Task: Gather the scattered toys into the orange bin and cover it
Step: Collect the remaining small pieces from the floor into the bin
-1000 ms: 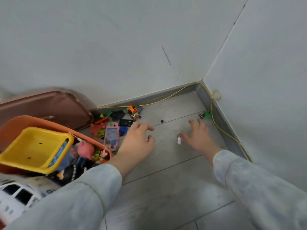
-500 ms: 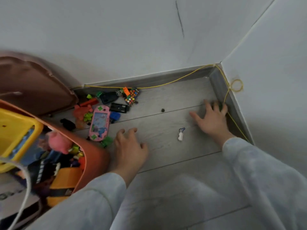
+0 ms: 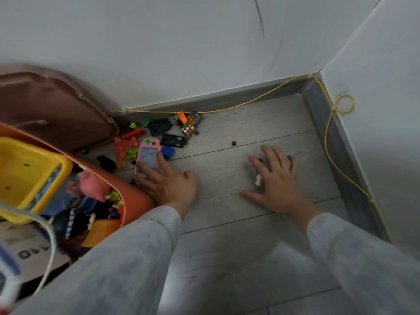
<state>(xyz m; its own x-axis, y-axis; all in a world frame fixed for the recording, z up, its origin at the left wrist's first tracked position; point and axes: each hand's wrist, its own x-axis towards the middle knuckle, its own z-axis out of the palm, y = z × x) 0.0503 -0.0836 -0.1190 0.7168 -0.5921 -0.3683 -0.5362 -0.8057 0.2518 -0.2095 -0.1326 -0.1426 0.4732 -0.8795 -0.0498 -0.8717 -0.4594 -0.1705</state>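
Pink handheld game (image 3: 147, 160) lies under left hand's (image 3: 167, 186) fingertips.

This looks like a room corner in a home: a grey wood-look plank floor (image 3: 261, 123) meets plain white walls (image 3: 159, 42) above a grey skirting board (image 3: 250, 96). A thin yellow cable (image 3: 327, 133) runs along the skirting. Small plastic toys, among them a multicoloured puzzle cube (image 3: 189, 123), lie beside a round orange plastic bin (image 3: 127, 189).
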